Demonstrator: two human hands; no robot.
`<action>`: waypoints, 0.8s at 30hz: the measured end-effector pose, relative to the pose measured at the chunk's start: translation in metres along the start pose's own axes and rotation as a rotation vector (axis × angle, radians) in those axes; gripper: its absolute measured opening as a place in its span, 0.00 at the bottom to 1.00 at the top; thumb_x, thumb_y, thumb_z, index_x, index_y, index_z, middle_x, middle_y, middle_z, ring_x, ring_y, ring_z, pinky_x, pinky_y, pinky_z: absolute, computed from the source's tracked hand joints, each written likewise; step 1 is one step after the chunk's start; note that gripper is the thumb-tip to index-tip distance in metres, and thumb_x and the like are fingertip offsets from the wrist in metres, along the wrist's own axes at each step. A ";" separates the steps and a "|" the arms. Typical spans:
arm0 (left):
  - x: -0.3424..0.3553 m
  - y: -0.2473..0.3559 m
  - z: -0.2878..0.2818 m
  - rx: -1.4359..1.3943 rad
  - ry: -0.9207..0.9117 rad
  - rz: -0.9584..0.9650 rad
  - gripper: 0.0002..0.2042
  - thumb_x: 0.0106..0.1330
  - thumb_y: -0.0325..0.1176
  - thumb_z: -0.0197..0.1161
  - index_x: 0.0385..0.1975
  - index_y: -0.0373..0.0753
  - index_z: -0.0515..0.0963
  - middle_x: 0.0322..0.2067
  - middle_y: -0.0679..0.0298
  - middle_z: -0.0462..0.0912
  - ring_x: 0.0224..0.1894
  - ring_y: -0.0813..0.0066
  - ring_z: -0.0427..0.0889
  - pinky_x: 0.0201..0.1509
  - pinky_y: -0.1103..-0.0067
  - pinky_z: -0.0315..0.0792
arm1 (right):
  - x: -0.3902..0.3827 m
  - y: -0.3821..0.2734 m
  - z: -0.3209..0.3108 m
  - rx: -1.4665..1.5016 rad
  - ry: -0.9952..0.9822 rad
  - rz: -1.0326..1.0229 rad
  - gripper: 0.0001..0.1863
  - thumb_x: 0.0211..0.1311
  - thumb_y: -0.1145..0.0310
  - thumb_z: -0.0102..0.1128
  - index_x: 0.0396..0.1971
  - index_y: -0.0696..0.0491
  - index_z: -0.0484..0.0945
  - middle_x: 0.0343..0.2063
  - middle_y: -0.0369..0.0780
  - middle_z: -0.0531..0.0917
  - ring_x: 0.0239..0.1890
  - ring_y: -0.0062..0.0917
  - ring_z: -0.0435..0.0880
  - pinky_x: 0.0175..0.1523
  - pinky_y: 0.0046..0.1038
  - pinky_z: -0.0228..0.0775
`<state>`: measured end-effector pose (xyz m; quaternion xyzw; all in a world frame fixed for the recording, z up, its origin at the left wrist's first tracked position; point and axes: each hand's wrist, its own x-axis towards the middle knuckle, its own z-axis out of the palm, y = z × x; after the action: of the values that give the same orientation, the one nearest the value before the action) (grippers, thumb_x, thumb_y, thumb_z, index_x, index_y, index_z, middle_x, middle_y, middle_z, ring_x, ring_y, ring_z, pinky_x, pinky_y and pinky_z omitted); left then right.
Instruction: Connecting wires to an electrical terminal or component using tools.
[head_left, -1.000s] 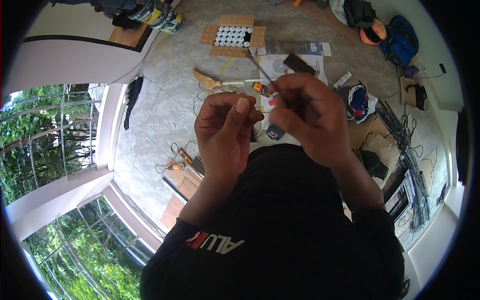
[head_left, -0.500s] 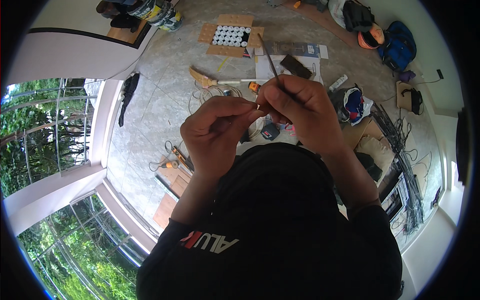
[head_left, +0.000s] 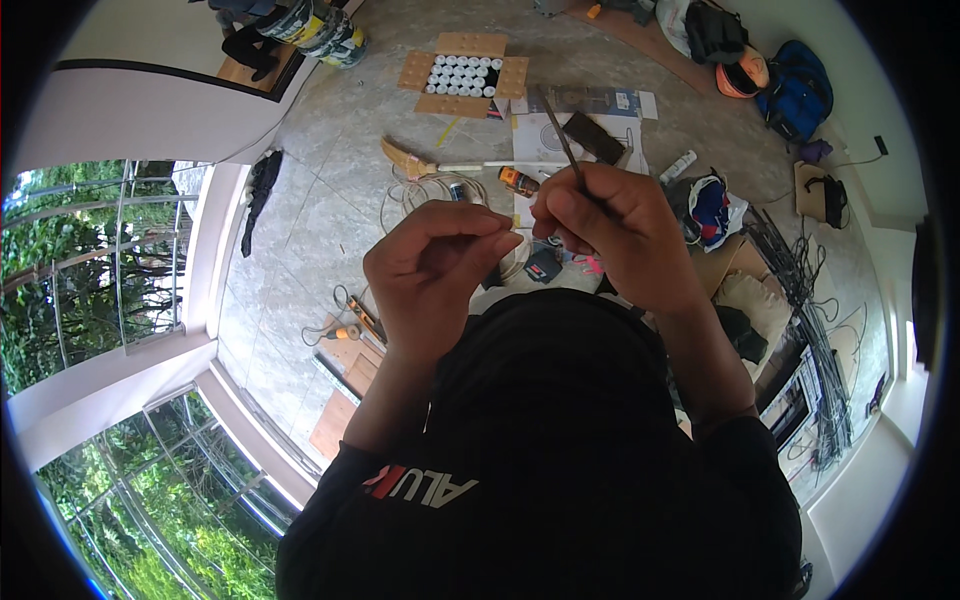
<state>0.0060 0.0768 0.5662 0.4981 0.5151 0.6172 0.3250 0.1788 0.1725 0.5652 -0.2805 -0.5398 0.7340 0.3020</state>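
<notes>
My left hand [head_left: 425,280] is closed in a pinch, thumb and forefinger almost meeting; whatever sits between the tips is too small to name. A short gap to the right of it is my right hand [head_left: 632,235], its fingers curled round a thin dark rod [head_left: 561,132]. The rod slants up and slightly left out of the fist, and its lower end is hidden by the fingers. Both hands are held up in front of my chest, above the tiled floor. Beyond the fingertips lies an orange and black tool [head_left: 517,181].
An open carton [head_left: 470,104] of white-capped tubes stands on the floor ahead. A broom [head_left: 405,160] and coiled cable [head_left: 395,210] lie nearer. At the right are a bundle of dark cables [head_left: 812,340] and a blue backpack [head_left: 795,90]; barred windows [head_left: 90,260] line the left.
The fingertips of my two hands have come apart, leaving a small gap. My right hand has shifted slightly right and down with the rod. My left hand has barely moved.
</notes>
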 end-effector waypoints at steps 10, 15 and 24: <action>0.001 0.008 -0.003 -0.739 -0.031 -0.424 0.07 0.67 0.20 0.58 0.43 0.28 0.76 0.41 0.52 0.82 0.37 0.72 0.83 0.42 0.75 0.81 | -0.012 -0.011 0.003 -0.248 -0.072 -0.369 0.11 0.64 0.67 0.64 0.40 0.59 0.80 0.24 0.32 0.76 0.25 0.11 0.71 0.30 0.17 0.62; -0.006 0.006 -0.003 -0.871 -0.029 -0.410 0.07 0.67 0.19 0.57 0.43 0.30 0.75 0.41 0.52 0.81 0.40 0.68 0.84 0.44 0.72 0.82 | -0.017 -0.006 0.003 -0.199 -0.040 -0.315 0.12 0.63 0.68 0.64 0.42 0.60 0.79 0.24 0.33 0.74 0.25 0.12 0.70 0.29 0.18 0.59; -0.011 0.005 0.005 -0.802 0.007 -0.264 0.11 0.59 0.10 0.60 0.39 0.31 0.74 0.38 0.52 0.80 0.42 0.67 0.83 0.47 0.72 0.83 | -0.018 -0.010 0.011 -0.325 -0.051 -0.413 0.10 0.60 0.72 0.62 0.40 0.59 0.81 0.22 0.36 0.77 0.23 0.16 0.72 0.29 0.20 0.61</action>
<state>0.0143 0.0667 0.5678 0.2597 0.2947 0.7235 0.5676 0.1840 0.1549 0.5793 -0.1907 -0.7038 0.5674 0.3826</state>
